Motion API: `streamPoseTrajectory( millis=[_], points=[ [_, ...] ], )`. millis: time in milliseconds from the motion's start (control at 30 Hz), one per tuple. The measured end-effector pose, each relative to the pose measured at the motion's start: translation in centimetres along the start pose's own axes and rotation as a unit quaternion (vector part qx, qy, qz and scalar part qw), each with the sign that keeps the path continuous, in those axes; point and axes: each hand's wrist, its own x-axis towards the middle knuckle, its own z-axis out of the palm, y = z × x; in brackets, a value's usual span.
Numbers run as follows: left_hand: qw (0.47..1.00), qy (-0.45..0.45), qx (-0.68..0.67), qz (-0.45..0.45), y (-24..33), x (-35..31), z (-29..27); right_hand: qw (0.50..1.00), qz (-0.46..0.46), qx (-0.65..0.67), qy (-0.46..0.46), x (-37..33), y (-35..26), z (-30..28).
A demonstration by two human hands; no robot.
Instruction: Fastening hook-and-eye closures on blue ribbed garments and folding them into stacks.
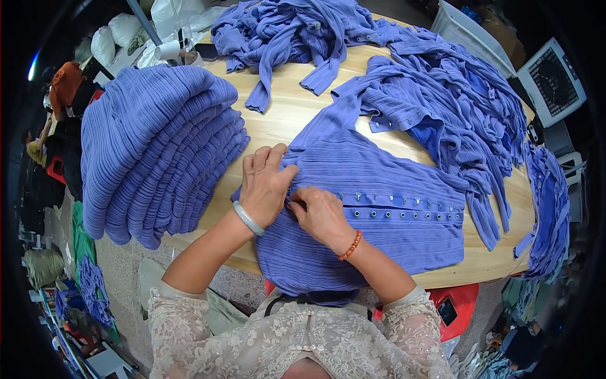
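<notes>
A blue-purple ribbed knit cardigan (391,167) lies on the wooden table in front of me, its neck end toward my hands and its hem to the right. Metal hooks run along one front edge and dark-ringed eyelets along the other, with a narrow gap between them. My left hand (264,183), with a pale bangle at its wrist, is closed on the fabric near the neck. Beside it, my right hand (320,215) pinches the front edge with bent fingers; an orange bead bracelet circles that wrist. The fabric inside both pinches is mostly hidden.
A tall stack of folded cardigans (158,151) stands on the left of the table (281,117). Loose cardigans (297,31) lie heaped at the far side, and another heap (454,107) spreads along the right. A red stool (464,303) with a phone stands below the near edge.
</notes>
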Motion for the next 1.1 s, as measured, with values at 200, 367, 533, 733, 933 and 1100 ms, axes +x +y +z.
streamPoseTrajectory(
  millis=[200, 367, 533, 733, 933, 1100],
  points=[
    [0.977, -0.157, -0.129, -0.067, -1.8, -0.4, 1.3, 1.0, -0.008, -0.005, -0.02, -0.2, -0.4, -0.1],
    [0.961, -0.212, -0.144, -0.1, -2.4, -0.2, 0.9, 0.999, -0.026, 0.033, 0.001, -0.1, 0.4, 0.0],
    [0.964, -0.237, -0.094, -0.078, -1.8, 0.2, 0.5, 0.999, 0.008, 0.04, 0.005, 0.3, 0.3, 0.0],
    [0.961, -0.268, -0.049, -0.041, -2.1, 0.4, 1.3, 0.998, 0.047, 0.04, -0.001, 1.1, 0.4, 0.2],
    [0.919, -0.316, -0.207, -0.108, -4.4, 0.4, 1.9, 0.994, 0.098, 0.045, -0.028, 2.4, 0.7, 0.1],
    [0.867, -0.36, -0.302, -0.165, -5.4, 0.9, 2.2, 0.987, 0.13, 0.032, -0.089, 3.5, 0.5, -1.0]
  ],
)
